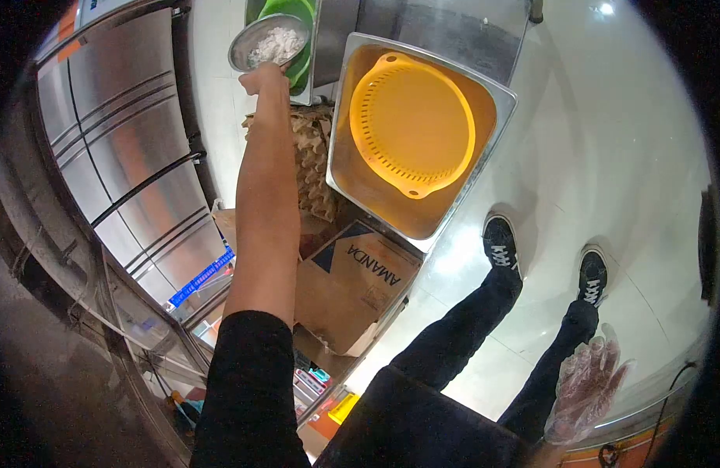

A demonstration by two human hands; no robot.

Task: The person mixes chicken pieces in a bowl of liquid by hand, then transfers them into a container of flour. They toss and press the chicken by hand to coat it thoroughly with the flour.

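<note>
My left hand (265,76) is at the upper left, its fingers wrapped at the near rim of a round metal bowl (238,54) that holds white, flour-like powder (278,45). The bowl is tilted over a green container (301,69), partly hidden behind it. My right hand (587,388), in a clear plastic glove, hangs at the lower right with its fingers spread and nothing in them. To the right of my left arm, a yellow perforated basket (413,125) rests inside a square metal basin (334,148).
A cardboard box (356,285) marked AMANDA and some egg trays (313,160) lie below the basin. Metal panels (130,117) stand at the left. My shoes (500,240) are on the shiny tiled floor (610,171). A dark cable hangs at the lower right.
</note>
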